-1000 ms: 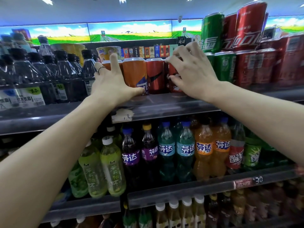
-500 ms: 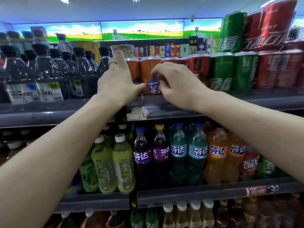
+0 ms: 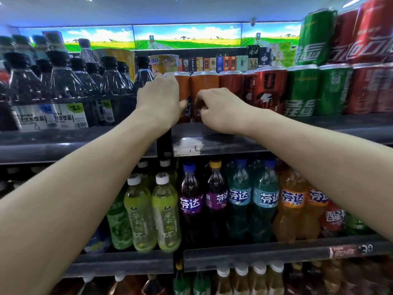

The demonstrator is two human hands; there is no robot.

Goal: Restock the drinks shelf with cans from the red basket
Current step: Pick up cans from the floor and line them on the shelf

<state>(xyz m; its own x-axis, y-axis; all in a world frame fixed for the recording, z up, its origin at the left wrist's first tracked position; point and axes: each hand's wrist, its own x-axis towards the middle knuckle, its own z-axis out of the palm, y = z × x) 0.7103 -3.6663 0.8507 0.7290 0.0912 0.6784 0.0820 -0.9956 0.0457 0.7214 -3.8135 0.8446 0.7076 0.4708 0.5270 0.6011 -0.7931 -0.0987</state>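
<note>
Left hand (image 3: 158, 99) and right hand (image 3: 217, 108), fingers curled, each against an orange can (image 3: 205, 81).

Two orange cans upright, touching, on drinks shelf (image 3: 212, 133) front edge: left orange can (image 3: 184, 86), right orange can (image 3: 205, 83). Red cans (image 3: 270, 90) and green cans (image 3: 304, 90) line up rightward, second tier stacked above.

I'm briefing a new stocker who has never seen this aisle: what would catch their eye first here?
Two bare arms reach up to the top shelf, where the left hand and right hand close around two orange cans at its front edge. Right of them stand red and green cans, some stacked; dark-capped bottles fill the left. Below runs a row of colourful Fanta bottles.
</note>
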